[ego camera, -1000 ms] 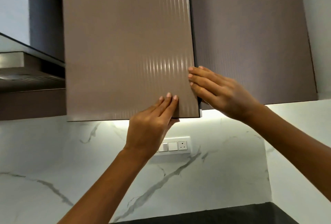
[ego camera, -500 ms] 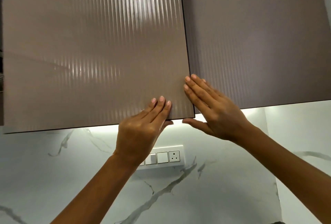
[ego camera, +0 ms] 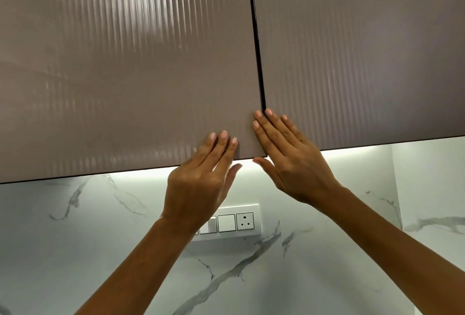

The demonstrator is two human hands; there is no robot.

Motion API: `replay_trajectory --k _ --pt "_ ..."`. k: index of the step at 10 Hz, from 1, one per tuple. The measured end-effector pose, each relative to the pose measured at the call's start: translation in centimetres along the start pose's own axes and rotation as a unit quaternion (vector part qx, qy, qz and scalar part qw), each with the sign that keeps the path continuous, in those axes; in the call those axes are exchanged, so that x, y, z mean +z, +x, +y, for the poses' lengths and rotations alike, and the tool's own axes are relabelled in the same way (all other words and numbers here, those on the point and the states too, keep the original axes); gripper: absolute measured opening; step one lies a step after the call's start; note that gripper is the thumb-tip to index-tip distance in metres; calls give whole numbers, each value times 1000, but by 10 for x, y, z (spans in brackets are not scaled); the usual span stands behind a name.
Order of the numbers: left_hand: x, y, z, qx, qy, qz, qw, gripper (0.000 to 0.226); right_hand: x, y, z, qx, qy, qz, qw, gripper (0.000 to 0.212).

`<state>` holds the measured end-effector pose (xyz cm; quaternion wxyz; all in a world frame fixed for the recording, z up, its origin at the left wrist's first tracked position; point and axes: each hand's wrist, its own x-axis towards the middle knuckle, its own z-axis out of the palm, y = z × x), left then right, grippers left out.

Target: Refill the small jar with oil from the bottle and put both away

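Neither the jar nor the bottle can be seen; I think they are put away behind the left cupboard door (ego camera: 120, 75). That door looks shut, level with the right door (ego camera: 364, 50), with only a thin dark gap between them. The left hand (ego camera: 201, 184) lies flat on the left door's bottom corner, fingers stretched out, holding nothing. The right hand (ego camera: 292, 161) lies flat across the gap, fingers spread, holding nothing too. Both hands touch the doors right at the corner. Below them is a white switch plate (ego camera: 234, 223) on the marble wall (ego camera: 100, 251).
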<state>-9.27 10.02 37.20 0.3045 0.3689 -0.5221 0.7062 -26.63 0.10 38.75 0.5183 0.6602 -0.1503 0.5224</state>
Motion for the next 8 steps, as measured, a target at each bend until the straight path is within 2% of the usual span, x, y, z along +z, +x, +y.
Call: replay_trajectory --k 2,4,5,8 --pt "15 -7 6 -6 8 47 999 33 11 -3 -1 8 -17 37 999 55" --pt "17 -8 7 -6 12 50 999 32 11 -2 -2 8 -22 41 999 54" --pt "13 -6 10 -29 1 31 999 34 7 -3 -6 15 -22 22 999 55" --pt "-43 16 14 -107 -61 -109 986 45 -41 9 -34 116 63 -110 985 73"
